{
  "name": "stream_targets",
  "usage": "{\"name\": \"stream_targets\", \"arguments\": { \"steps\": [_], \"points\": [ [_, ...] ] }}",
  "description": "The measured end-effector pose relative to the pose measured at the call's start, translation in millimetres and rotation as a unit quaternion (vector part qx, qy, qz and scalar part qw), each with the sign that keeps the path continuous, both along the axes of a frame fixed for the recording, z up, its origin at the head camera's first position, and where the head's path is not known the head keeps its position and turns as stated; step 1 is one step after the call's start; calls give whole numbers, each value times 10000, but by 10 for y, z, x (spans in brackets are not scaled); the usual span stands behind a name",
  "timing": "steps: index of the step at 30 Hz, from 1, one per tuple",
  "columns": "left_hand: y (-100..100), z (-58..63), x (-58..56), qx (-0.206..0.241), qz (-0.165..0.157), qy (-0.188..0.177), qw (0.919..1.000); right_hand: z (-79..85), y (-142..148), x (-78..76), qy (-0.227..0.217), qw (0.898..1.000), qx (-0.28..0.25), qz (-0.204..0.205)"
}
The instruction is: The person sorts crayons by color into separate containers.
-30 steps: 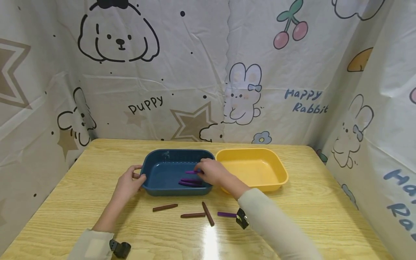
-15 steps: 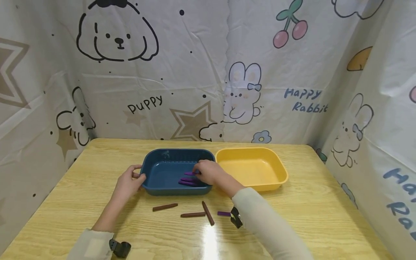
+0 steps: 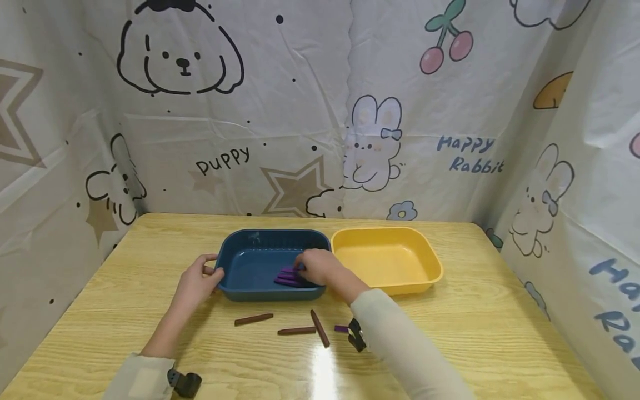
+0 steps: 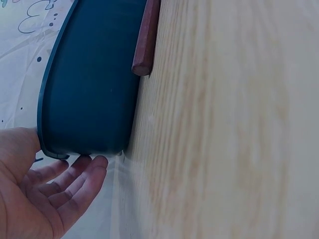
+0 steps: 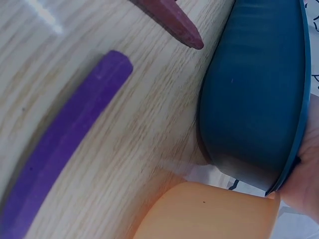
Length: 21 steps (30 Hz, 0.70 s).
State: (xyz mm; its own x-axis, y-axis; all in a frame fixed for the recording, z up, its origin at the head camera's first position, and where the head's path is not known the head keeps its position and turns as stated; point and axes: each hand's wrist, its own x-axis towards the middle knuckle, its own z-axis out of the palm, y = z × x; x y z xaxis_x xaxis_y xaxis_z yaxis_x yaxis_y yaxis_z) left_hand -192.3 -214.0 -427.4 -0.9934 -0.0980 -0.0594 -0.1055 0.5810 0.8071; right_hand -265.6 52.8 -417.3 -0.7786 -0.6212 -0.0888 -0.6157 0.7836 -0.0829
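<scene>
My left hand [image 3: 196,279] holds the left end of the dark blue tray [image 3: 250,295], its thumb at the rim and its fingers against the outer wall [image 4: 89,99]. Inside that tray, at the right, my right hand [image 3: 317,266] pinches a purple crayon [image 3: 287,270], low over the other purple crayons [image 3: 286,281] lying there. Its fingertips are partly hidden in the head view. The right wrist view shows only part of that hand [image 5: 304,174] behind the tray's rim.
A yellow tray [image 3: 435,272] stands against the blue one's right side. Three brown crayons, one of them a slanted crayon [image 3: 320,329], lie in front. One purple crayon [image 5: 67,139] lies on the wooden table [image 3: 480,311], partly covered by the right wrist camera in the head view.
My right hand has come slightly down and to the left with the purple crayon, nearer the other purple crayons. The left hand stays on the blue tray.
</scene>
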Motion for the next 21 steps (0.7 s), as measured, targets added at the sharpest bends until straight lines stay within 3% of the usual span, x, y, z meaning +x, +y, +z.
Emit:
{"name": "stream_targets", "arguments": {
  "steps": [16,21],
  "points": [
    [-3,-30,-19,85,-9,76,9999,-9,-31,15,130,9989,437,-119],
    [2,-24,-7,94,-4,40,9999,-23,-32,9,138,9994,282,-143]
  ]
}}
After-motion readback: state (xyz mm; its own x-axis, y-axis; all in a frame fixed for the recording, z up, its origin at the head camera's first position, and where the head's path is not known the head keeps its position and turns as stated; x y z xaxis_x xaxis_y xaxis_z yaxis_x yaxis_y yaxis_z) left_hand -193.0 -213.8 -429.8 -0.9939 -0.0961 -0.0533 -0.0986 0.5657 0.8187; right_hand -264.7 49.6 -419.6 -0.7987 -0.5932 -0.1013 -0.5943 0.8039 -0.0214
